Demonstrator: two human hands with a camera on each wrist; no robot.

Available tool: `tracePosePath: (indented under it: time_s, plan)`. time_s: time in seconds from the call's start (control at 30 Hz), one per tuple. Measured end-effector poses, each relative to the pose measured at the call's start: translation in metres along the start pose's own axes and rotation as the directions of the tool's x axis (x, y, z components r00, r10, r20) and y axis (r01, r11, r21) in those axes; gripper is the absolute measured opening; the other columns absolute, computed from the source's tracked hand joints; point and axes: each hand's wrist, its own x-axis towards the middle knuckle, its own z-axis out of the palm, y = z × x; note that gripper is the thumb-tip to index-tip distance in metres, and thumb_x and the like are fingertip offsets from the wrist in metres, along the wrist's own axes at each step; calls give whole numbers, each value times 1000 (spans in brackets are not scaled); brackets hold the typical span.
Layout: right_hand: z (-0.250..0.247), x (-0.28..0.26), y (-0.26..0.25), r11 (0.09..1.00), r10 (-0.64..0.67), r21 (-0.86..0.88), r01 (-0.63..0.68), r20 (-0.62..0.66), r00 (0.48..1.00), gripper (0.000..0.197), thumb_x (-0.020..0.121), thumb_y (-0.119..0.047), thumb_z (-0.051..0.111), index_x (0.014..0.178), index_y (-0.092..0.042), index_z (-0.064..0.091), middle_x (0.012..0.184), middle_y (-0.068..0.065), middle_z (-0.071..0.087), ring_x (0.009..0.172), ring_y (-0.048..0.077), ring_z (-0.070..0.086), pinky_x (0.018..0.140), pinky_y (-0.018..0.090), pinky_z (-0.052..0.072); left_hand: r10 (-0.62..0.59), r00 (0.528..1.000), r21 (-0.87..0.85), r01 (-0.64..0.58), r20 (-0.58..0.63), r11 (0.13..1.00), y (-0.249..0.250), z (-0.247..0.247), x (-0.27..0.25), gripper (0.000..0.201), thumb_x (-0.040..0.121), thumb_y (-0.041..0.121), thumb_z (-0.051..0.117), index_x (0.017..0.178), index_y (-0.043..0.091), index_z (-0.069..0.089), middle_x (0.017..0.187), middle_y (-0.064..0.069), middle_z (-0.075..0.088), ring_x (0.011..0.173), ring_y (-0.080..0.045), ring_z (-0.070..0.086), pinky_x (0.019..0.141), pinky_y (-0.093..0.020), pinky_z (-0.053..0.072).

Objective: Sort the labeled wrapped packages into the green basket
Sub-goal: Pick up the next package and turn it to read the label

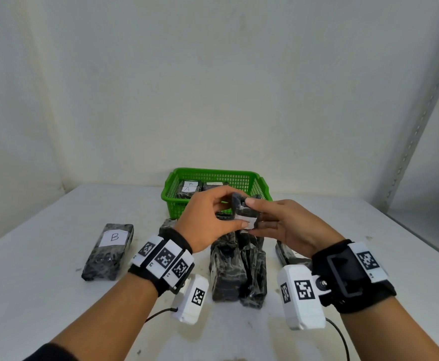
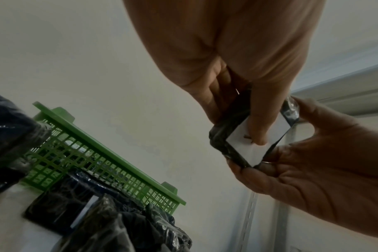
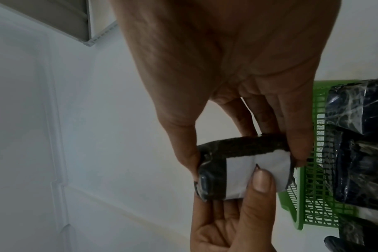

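A small black wrapped package (image 1: 240, 204) with a white label (image 2: 240, 150) is held in the air just in front of the green basket (image 1: 213, 171). My left hand (image 1: 232, 208) pinches it from the left, its thumb lying across the label. From the right, my right hand (image 1: 255, 217) grips it between thumb and fingers. The thumb hides the label's letter. Inside the basket lie wrapped packages (image 1: 190, 189) labelled B and A. In the right wrist view the held package (image 3: 216, 172) hangs beside the basket wall (image 3: 313, 187).
A package labelled B (image 1: 109, 250) lies on the white table (image 1: 57, 308) at the left. A pile of black wrapped packages (image 1: 239, 269) sits under my hands, with another package (image 1: 287, 254) by my right wrist. A wall stands behind the basket and a metal upright (image 1: 419, 126) at the right.
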Motion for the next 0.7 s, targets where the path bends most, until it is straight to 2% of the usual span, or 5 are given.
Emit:
tracePosePath:
  time_s: [0.1, 0.2, 0.43, 0.57, 0.7]
  plan:
    - [-1, 0, -2, 999, 17, -39, -16, 14, 1000, 30, 92, -25, 74, 111, -2, 76, 108, 18, 79, 101, 30, 76, 99, 36, 59, 15, 1000, 68, -17, 26, 998, 1, 2, -1, 50, 69, 11, 88, 114, 20, 68, 108, 7, 73, 101, -5, 70, 94, -29, 56]
    - [1, 2, -5, 997, 39, -73, -38, 12, 999, 28, 94, -28, 72, 110, -5, 76, 108, 14, 80, 98, 25, 76, 99, 37, 58, -1, 1000, 78, -2, 31, 997, 0, 3, 0, 51, 69, 14, 88, 115, 21, 68, 108, 7, 74, 99, -6, 71, 93, -32, 57]
    - [5, 7, -6, 999, 35, -36, -38, -72, 997, 25, 94, -20, 73, 107, 2, 75, 112, 26, 76, 94, 32, 74, 90, 37, 62, -26, 999, 74, 23, 38, 997, 2, 3, 3, 56, 69, 8, 88, 119, 21, 65, 110, 5, 73, 99, -5, 71, 93, -30, 57]
    - [4, 6, -7, 996, 70, -47, -70, -4, 998, 33, 91, -28, 76, 114, -6, 76, 111, 14, 79, 98, 26, 75, 99, 38, 59, -7, 999, 114, 2, 43, 993, 1, 0, 4, 52, 70, 11, 87, 117, 20, 67, 108, 7, 73, 99, -4, 70, 94, -32, 56]
    - [6, 8, -6, 995, 43, -90, -43, -4, 999, 46, 75, -36, 82, 107, -3, 78, 103, 15, 80, 92, 25, 75, 98, 38, 60, 14, 998, 160, -24, 63, 987, 1, 1, 4, 51, 68, 14, 88, 114, 25, 68, 105, 7, 73, 98, -7, 71, 91, -37, 57]
